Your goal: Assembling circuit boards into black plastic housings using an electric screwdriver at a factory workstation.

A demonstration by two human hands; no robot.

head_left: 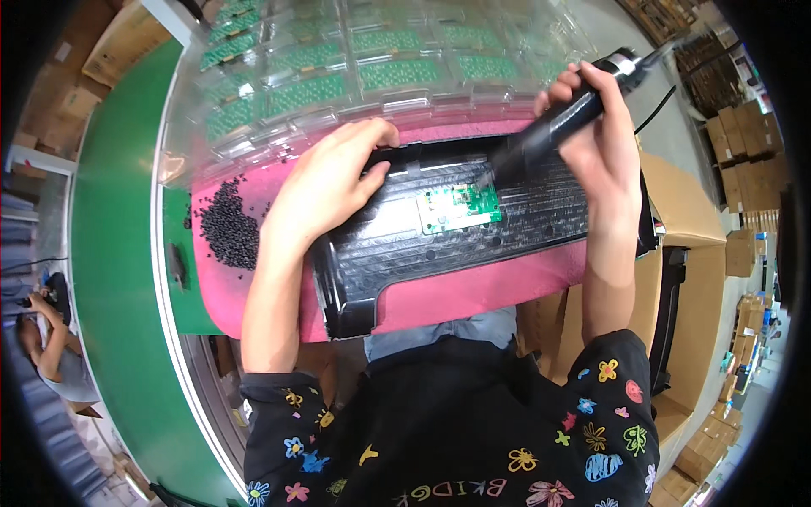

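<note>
A long black plastic housing [397, 253] lies in front of me, and a small green circuit board [473, 207] sits on its inner face. My right hand [604, 144] is wrapped round a black electric screwdriver [562, 122]. The tool slants down to the left, its blurred tip at the board's far edge; whether it touches a screw I cannot make out. With bent fingers and thumb, my left hand [334, 182] grips the housing's far left part. Close to that wrist, a heap of small black screws [228, 226] is spread on the pink mat [473, 287].
Stacked clear plastic trays [397, 42] with green boards stand beyond the mat. A dark small tool [176, 266] lies on the green table at left. Beside my right arm, an open cardboard box [697, 291] holds black parts. Another person [59, 355] works far left.
</note>
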